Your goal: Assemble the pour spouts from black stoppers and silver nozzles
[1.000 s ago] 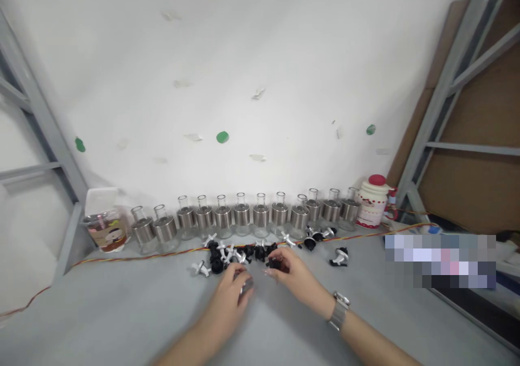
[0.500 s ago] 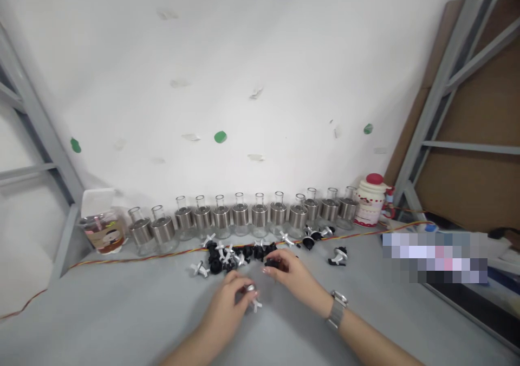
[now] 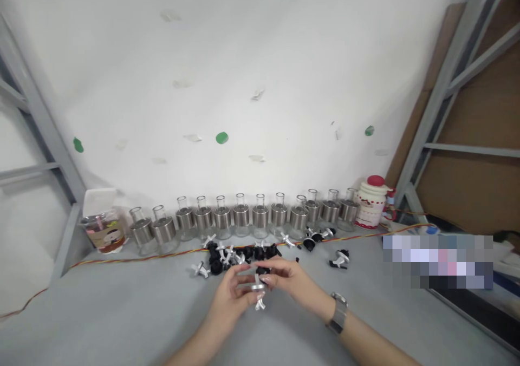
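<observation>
My left hand (image 3: 231, 295) is closed on a silver pourer spout (image 3: 258, 287), held between thumb and fingers with its forked end pointing down. My right hand (image 3: 293, 282) pinches a small black stopper (image 3: 263, 271) against the upper end of the spout. Fingers partly hide both pieces, so I cannot tell whether they are joined. Just behind my hands lies a heap of silver spouts (image 3: 200, 269) and black stoppers (image 3: 216, 267), close to my fingertips.
Several glass bottles with steel sleeves (image 3: 260, 213) line the wall. A red-and-yellow wire (image 3: 162, 256) crosses in front of them. More pourer parts (image 3: 340, 259) lie to the right. A plastic cup (image 3: 106, 233) stands left, a cream jar (image 3: 370, 203) right.
My right hand has moved left and toward me from the heap with a black stopper. It now meets my left hand at the spout, which has turned more upright.
</observation>
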`<state>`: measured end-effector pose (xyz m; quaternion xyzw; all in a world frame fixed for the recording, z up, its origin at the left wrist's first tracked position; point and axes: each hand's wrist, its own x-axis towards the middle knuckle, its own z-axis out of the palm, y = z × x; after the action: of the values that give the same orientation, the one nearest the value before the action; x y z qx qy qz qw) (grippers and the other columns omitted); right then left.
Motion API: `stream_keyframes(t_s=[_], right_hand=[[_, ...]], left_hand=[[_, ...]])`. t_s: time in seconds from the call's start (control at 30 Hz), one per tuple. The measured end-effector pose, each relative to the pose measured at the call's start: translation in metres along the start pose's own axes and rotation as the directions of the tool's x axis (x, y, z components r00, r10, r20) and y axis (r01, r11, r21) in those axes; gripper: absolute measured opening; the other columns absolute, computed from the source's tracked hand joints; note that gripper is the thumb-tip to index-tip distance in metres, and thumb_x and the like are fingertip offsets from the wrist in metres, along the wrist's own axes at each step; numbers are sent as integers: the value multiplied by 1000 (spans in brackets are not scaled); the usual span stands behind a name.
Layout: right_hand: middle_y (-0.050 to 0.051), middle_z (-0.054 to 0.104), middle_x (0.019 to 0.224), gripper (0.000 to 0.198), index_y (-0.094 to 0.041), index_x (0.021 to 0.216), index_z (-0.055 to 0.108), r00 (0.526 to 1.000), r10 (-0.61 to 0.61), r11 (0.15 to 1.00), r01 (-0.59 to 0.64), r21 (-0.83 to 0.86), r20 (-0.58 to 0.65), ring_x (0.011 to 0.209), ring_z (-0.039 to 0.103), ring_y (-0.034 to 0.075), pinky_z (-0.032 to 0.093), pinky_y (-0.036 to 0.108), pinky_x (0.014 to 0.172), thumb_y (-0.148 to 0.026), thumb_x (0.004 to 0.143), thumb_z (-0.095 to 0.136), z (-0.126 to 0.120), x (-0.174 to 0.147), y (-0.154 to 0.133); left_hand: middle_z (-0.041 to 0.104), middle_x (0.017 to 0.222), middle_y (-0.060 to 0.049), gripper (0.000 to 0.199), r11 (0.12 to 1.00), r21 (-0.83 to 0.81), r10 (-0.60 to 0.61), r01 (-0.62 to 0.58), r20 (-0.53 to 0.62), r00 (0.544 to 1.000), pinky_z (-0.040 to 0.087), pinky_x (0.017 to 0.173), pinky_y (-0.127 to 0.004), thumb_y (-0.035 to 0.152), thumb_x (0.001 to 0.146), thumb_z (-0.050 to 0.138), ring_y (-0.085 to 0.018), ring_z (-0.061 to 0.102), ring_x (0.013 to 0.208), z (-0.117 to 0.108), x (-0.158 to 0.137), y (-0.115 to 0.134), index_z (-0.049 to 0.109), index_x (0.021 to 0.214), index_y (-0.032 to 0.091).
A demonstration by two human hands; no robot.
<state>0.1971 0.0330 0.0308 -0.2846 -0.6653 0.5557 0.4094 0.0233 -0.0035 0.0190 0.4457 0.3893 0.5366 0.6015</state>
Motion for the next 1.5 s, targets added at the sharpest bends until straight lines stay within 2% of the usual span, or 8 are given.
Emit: stream_keyframes(t_s=[0.23, 0.47, 0.73, 0.83, 0.93, 1.1, 1.27, 1.5], right_hand=[[2, 58, 83, 32, -24, 99, 66, 1000, -11, 999, 12, -37, 10, 69, 55, 13, 47, 29, 66, -45, 79, 54, 4, -2, -4], [0, 62, 76, 36, -20, 95, 60, 998, 44, 994, -39, 102, -45, 71, 58, 14, 46, 29, 69, -37, 65, 70, 6, 0, -5], [-3, 61, 72, 41, -19, 90, 55, 992, 98, 977, -111, 180, 78, 67, 60, 13, 47, 29, 68, -29, 57, 77, 2, -2, -3], [1, 61, 80, 30, -17, 87, 59, 995, 71, 993, -78, 85, 76, 74, 58, 14, 45, 29, 72, -34, 65, 70, 3, -4, -9], [4, 57, 95, 27, -20, 98, 60, 997, 12, 997, -6, -77, 72, 80, 56, 14, 45, 29, 74, -31, 75, 61, 0, -5, -15], [5, 47, 106, 49, -24, 115, 51, 987, -99, 943, 133, -306, 122, 86, 54, 13, 45, 29, 79, -6, 69, 52, -2, -10, -19], [5, 49, 101, 54, -23, 117, 47, 994, -89, 837, 109, -536, 64, 86, 52, 16, 42, 30, 81, -5, 66, 55, 13, -16, -17], [4, 54, 93, 37, -20, 101, 53, 996, -90, 802, 65, -594, -14, 81, 54, 16, 42, 28, 76, -5, 68, 52, 20, -18, -13]], left_hand=[[59, 61, 7, 57, 998, 66, -19, 20, -13, 1000, 48, 62, -26, 13, 44, 81, -14, 63, 61, 3, -3, 4, 49, 91, 19], [62, 56, 6, 64, 994, 81, -66, 66, -3, 998, 50, 63, -31, 10, 41, 80, -16, 63, 60, 7, -4, 8, 47, 95, 18], [60, 52, 8, 74, 994, 86, -64, 61, 31, 997, 51, 59, -29, 1, 36, 78, -15, 61, 55, 7, -7, -1, 53, 104, 18], [62, 56, 5, 59, 992, 128, -25, 22, 23, 999, 50, 63, -30, 4, 41, 77, -16, 63, 61, 4, -4, 0, 61, 97, 16], [66, 67, 0, 42, 973, 227, 51, -44, -24, 998, 50, 66, -31, 11, 46, 77, -18, 63, 68, -1, 0, 4, 67, 86, 16], [64, 78, -2, 25, 935, 330, 165, -132, -72, 984, 49, 70, -29, 20, 58, 72, -17, 62, 75, -5, 2, 8, 68, 82, 18], [62, 70, -1, 12, 897, 412, 189, -161, -28, 982, 49, 66, -27, 21, 59, 72, -17, 61, 69, -4, -2, 2, 68, 69, 16], [59, 83, -3, 14, 799, 562, 221, -214, 57, 974, 51, 68, -28, 27, 71, 63, -19, 61, 79, 0, -11, 3, 64, 81, 17]])
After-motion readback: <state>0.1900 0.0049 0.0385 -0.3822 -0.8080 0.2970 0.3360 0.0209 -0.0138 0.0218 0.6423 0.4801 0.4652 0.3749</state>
